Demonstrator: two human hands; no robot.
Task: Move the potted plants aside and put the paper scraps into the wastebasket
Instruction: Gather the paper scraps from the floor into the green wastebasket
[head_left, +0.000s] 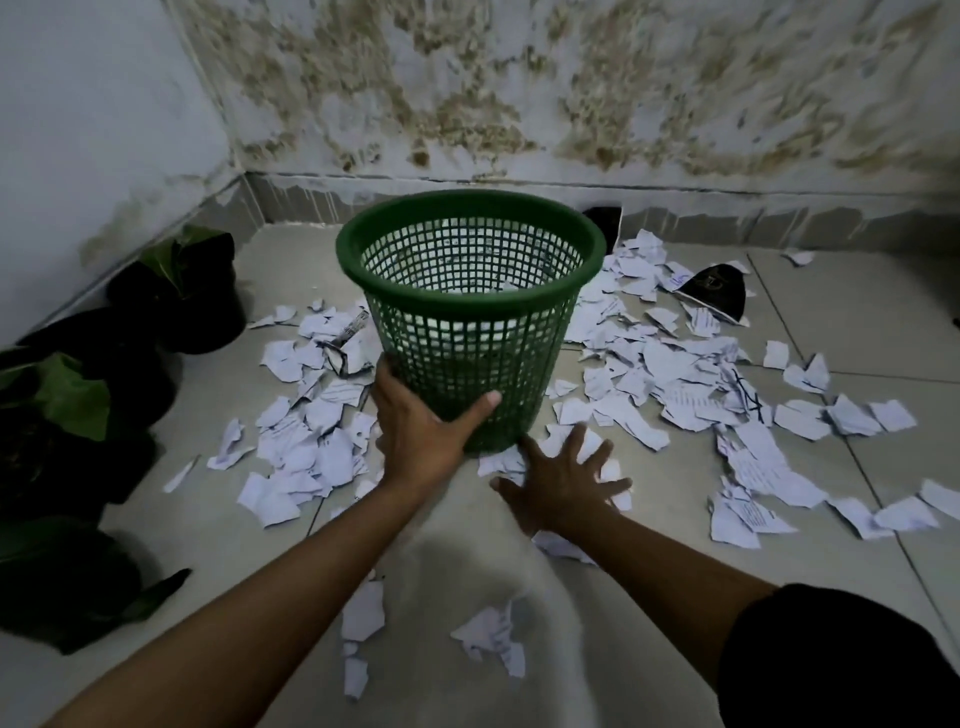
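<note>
Both hands reach forward — left hand (415, 431) curled gripping, right hand (561, 483) splayed flat.

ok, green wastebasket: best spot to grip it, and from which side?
Grip the green wastebasket low on its narrow base, from the near left, where the left hand holds it. It tapers downward and tilts forward, so the base fits one hand; the right hand stays free for scraps.

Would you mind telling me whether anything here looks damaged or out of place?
Yes. Torn paper scraps litter the tiled floor around the green wastebasket, which the left hand holds tilted. The wall behind is blotched with brown stains.
</note>
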